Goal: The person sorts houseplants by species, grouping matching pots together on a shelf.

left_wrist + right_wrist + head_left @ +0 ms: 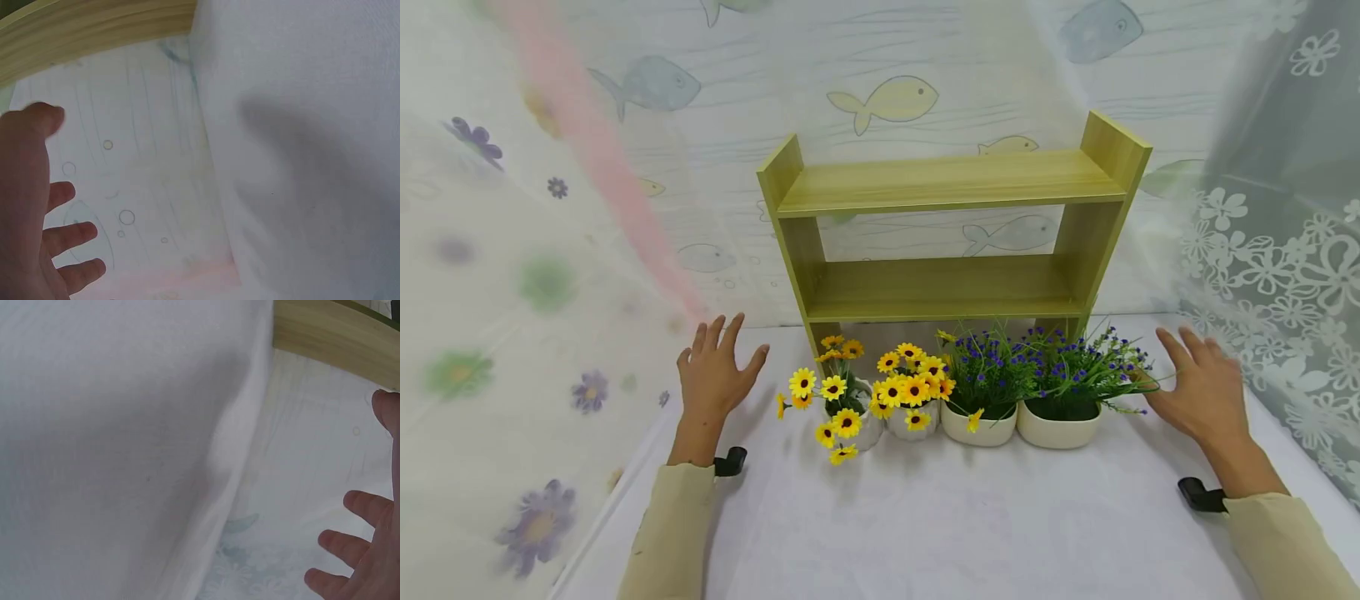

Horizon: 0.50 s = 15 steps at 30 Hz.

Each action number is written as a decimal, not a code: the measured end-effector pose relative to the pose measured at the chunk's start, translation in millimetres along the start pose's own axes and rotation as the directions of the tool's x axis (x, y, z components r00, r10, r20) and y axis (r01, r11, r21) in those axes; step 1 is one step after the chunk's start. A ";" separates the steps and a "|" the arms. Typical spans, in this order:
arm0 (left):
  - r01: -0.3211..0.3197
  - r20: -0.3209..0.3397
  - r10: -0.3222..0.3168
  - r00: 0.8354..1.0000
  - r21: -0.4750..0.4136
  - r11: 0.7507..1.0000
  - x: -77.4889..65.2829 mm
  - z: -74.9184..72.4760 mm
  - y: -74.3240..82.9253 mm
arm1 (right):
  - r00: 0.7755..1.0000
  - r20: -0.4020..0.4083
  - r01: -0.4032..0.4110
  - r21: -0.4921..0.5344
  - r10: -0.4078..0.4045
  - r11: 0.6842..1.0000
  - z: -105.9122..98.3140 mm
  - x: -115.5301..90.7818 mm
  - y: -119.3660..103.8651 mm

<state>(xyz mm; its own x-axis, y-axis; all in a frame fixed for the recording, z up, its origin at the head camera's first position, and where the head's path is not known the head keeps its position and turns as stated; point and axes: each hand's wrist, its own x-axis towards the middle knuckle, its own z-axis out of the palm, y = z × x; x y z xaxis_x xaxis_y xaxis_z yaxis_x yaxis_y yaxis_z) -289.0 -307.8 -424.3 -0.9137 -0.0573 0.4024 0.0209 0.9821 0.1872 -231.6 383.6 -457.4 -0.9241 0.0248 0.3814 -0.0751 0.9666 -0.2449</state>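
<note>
My left hand (pixel 713 373) hovers above the white cloth at the left, fingers spread and holding nothing. Over on the right, my right hand (pixel 1206 390) is raised likewise, its fingers apart, beside the end of the plant row. Between the hands stands a two-tier wooden shelf (pixel 951 287). In front of it are two white pots with yellow daisies, one left (pixel 869 429) and one beside it (pixel 901 423). To their right sit two cream planters, one (pixel 981 429) next to the other (pixel 1058 432), bearing purple-flowered grass. Both wrist views show extended fingers and cloth.
A white cloth (pixel 955 525) covers the table. Behind the shelf hangs a sheer curtain with fish (pixel 898 98). Flower-patterned fabric (pixel 535 525) closes off the left, and lacy fabric (pixel 1270 262) the right. Black wrist mounts (pixel 731 462) sit on both arms.
</note>
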 end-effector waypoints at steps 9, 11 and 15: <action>-0.056 -0.120 0.043 0.992 -0.106 0.993 -1.2 -12.0 3.1 | 0.999 0.011 0.030 0.076 -0.031 0.997 -2.9 -3.2 -6.9; -0.060 -0.124 0.044 0.991 -0.135 0.989 -1.0 -14.6 3.1 | 0.999 0.018 0.032 0.091 -0.033 0.995 -4.6 -5.9 -9.8; -0.067 -0.135 0.041 0.990 -0.194 0.979 -0.4 -19.8 1.3 | 0.999 0.021 0.039 0.109 -0.042 0.993 -8.7 -11.3 -14.7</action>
<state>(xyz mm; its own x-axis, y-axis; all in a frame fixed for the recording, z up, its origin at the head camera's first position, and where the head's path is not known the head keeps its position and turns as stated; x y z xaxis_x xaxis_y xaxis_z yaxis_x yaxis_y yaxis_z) -280.6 -310.1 -406.4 -0.8487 -0.0409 0.5273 0.1600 0.9304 0.3298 -216.9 371.3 -450.4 -0.9279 -0.0211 0.3722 -0.1518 0.9333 -0.3255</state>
